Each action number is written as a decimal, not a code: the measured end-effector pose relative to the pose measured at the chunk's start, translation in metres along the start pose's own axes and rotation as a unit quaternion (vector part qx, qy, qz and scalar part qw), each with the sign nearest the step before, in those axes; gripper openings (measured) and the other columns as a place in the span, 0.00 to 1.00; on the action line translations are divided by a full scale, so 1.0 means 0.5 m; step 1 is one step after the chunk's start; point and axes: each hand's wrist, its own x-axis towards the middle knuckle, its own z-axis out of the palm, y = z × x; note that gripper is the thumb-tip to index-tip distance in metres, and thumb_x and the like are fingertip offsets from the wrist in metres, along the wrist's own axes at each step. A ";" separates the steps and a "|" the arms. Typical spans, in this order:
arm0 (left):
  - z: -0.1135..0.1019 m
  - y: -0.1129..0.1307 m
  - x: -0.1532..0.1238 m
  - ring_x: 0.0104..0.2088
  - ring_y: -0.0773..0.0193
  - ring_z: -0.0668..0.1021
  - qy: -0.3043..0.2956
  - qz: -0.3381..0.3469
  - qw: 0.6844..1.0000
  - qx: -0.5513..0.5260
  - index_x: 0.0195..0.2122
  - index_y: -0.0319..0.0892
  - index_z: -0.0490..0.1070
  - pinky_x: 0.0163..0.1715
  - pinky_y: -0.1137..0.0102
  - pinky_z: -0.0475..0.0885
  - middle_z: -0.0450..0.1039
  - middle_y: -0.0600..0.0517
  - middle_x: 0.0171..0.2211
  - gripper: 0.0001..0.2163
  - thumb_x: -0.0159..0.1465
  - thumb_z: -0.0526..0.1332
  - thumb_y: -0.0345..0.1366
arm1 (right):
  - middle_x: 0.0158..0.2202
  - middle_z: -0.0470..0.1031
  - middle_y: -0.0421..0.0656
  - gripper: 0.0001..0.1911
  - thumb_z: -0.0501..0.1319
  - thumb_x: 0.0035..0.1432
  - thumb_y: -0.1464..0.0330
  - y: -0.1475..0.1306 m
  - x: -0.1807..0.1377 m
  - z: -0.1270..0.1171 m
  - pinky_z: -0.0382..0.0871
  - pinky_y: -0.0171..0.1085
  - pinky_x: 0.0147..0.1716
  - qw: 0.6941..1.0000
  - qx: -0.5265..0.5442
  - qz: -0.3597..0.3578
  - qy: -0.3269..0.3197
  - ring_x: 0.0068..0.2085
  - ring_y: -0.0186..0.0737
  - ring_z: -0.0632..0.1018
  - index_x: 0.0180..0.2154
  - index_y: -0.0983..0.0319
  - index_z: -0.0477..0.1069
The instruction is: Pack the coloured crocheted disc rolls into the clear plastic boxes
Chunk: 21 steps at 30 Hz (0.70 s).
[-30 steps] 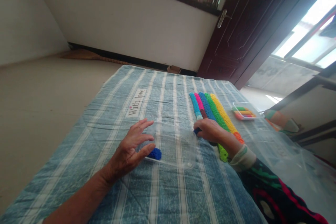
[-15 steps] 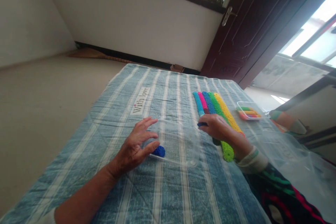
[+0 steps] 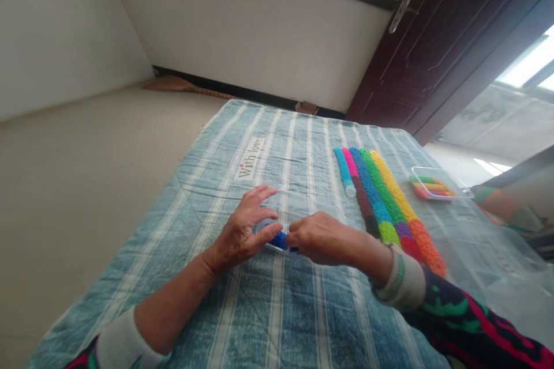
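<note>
A shallow clear plastic container (image 3: pixel 298 203) lies on the striped cloth. In its near left corner is a short row of dark blue discs (image 3: pixel 279 240). My left hand (image 3: pixel 246 226) is at the container's left end, fingers spread, with the thumb by the blue discs. My right hand (image 3: pixel 319 236) has its fingertips pinched together at the right end of that row, with a bit of dark blue disc showing under them. To the right lie long rows of stacked toothed discs, among them a yellow and orange row (image 3: pixel 398 196) and a green row (image 3: pixel 383 184).
A small clear box (image 3: pixel 450 199) with orange, yellow and green pieces stands at the right. Near it are larger, blurred clear plastic containers (image 3: pixel 493 253). The striped cloth (image 3: pixel 208 311) covers the surface. Behind are a wall and a dark red door (image 3: pixel 415 52).
My right hand has moved left from the coloured rows to the blue discs in the container, carrying a dark blue disc. My left hand stays by the container. The view has shifted slightly.
</note>
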 end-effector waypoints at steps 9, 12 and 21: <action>0.002 -0.001 -0.001 0.63 0.47 0.64 0.003 0.014 1.000 0.019 0.36 0.42 0.77 0.62 0.50 0.61 0.69 0.43 0.59 0.09 0.64 0.60 0.41 | 0.35 0.77 0.41 0.20 0.52 0.58 0.81 0.005 0.000 0.017 0.56 0.37 0.27 0.999 0.051 0.013 0.007 0.30 0.36 0.71 0.49 0.60 0.70; 0.002 -0.001 -0.001 0.63 0.47 0.64 0.007 0.021 1.000 0.021 0.37 0.42 0.77 0.62 0.50 0.61 0.70 0.43 0.59 0.10 0.65 0.60 0.41 | 0.34 0.76 0.42 0.24 0.52 0.57 0.81 0.007 -0.005 0.026 0.58 0.37 0.28 0.996 0.081 0.030 0.023 0.30 0.37 0.72 0.54 0.62 0.66; 0.002 0.000 0.002 0.63 0.47 0.64 0.000 -0.002 1.000 0.003 0.36 0.43 0.77 0.62 0.48 0.61 0.70 0.44 0.59 0.10 0.65 0.60 0.42 | 0.36 0.75 0.41 0.17 0.53 0.56 0.82 0.011 -0.007 0.045 0.66 0.35 0.38 0.982 0.166 0.035 0.078 0.37 0.37 0.74 0.42 0.59 0.71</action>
